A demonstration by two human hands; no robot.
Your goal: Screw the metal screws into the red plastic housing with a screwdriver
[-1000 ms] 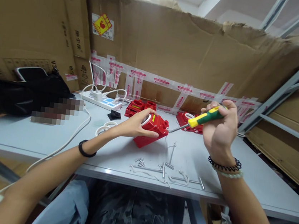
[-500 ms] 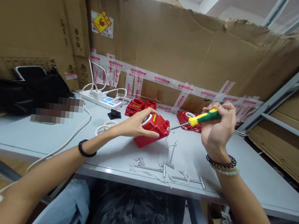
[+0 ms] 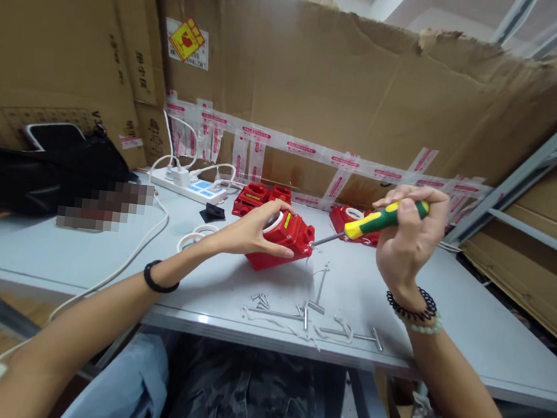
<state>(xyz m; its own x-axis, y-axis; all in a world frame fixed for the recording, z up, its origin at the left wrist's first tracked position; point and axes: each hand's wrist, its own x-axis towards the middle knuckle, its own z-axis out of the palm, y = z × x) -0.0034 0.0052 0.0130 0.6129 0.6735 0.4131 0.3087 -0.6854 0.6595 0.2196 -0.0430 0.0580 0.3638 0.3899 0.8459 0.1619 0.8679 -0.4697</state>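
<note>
My left hand is closed round a red plastic housing with a white ring and a yellow label, tilted on the table. My right hand grips a green and yellow screwdriver by its handle. The screwdriver's tip touches the right corner of the housing, where a small metal piece shows. Below it lie several loose screws, along with T-shaped metal rods and bits of thin white string.
More red housings stand behind my left hand, and another lies behind the screwdriver. White rings and a black part are left of my hand. A power strip with white cables stands at the back left, near a black bag.
My right hand has turned on the screwdriver handle and shifted slightly right, with its fingers placed differently. The screwdriver and housing have tipped a little; the tip stays at the same corner.
</note>
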